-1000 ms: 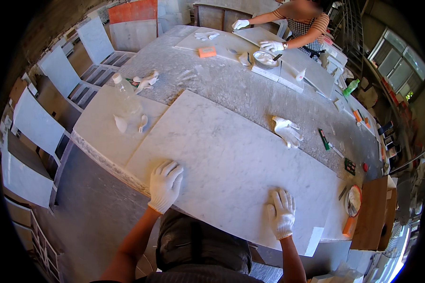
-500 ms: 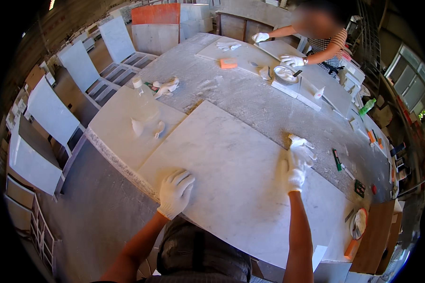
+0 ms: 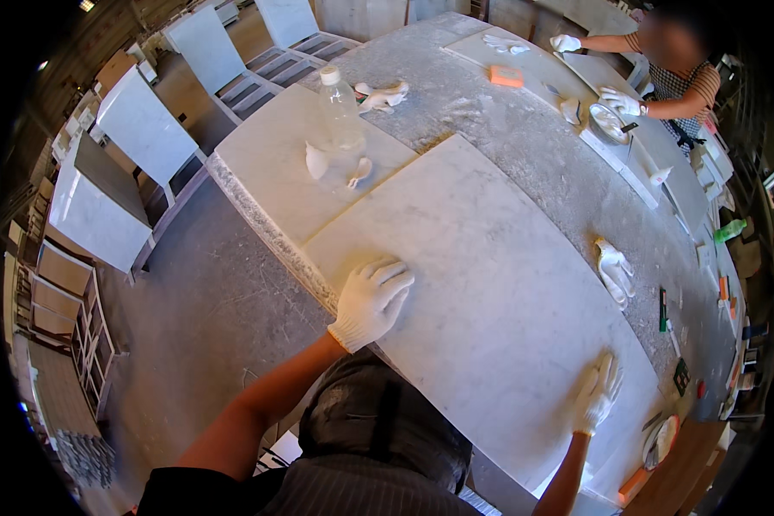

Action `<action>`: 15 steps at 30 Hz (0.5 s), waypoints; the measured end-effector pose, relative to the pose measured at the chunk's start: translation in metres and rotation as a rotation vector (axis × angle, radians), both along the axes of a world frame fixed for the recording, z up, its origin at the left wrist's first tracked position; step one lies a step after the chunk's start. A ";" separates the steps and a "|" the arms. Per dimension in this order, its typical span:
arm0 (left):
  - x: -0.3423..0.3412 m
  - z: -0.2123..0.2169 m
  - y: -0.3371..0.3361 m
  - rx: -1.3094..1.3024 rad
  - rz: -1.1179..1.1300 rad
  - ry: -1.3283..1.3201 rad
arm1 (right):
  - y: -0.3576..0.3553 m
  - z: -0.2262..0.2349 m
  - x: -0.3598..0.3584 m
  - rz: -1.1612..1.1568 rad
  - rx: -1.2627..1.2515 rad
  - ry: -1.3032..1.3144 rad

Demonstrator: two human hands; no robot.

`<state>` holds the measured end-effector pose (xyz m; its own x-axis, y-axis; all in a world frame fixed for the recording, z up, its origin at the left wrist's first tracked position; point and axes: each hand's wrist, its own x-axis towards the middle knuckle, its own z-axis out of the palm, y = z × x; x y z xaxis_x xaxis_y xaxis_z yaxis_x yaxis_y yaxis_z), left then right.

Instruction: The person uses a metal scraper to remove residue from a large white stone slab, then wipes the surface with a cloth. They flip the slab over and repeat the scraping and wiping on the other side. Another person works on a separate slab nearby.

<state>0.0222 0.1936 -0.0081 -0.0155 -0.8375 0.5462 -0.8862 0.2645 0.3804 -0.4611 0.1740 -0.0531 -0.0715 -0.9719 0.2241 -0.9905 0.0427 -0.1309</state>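
Observation:
A large pale grey-veined marble slab (image 3: pixel 482 284) lies flat on the worktable, in front of me. My left hand (image 3: pixel 372 299), in a white knit glove, rests on it close to the near edge, fingers extended side by side and nothing held. Toward the slab's right end, my right hand (image 3: pixel 599 396), gloved the same way, lies flat with its fingers stretched out. Beyond the far edge of the slab, a loose white work glove (image 3: pixel 615 271) sits on the dusty tabletop (image 3: pixel 525 159).
At left, a second slab (image 3: pixel 271 159) carries a clear plastic bottle (image 3: pixel 340 112). Right of my right hand are a bowl of white paste (image 3: pixel 660 443) and an orange block (image 3: pixel 634 485). Across the table, a gloved co-worker (image 3: pixel 684 86) handles another slab. Several panels (image 3: pixel 150 120) lean on racks at left.
My right hand has slid over the slab toward its near right end, away from the loose glove. My left hand stays near the front edge. The view has shifted.

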 end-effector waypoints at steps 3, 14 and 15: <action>-0.002 -0.004 -0.001 0.005 0.010 -0.001 | 0.052 -0.002 0.025 0.179 -0.037 0.300; -0.003 -0.001 0.003 0.022 -0.004 -0.040 | 0.109 0.060 0.216 0.536 0.127 -0.181; -0.003 0.000 0.004 0.030 -0.011 -0.050 | 0.111 0.058 0.210 0.568 0.129 -0.216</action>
<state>0.0189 0.1975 -0.0077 -0.0521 -0.8529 0.5195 -0.9014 0.2640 0.3431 -0.2512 0.2850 0.0051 0.4344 -0.8897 0.1403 -0.8147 -0.4546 -0.3599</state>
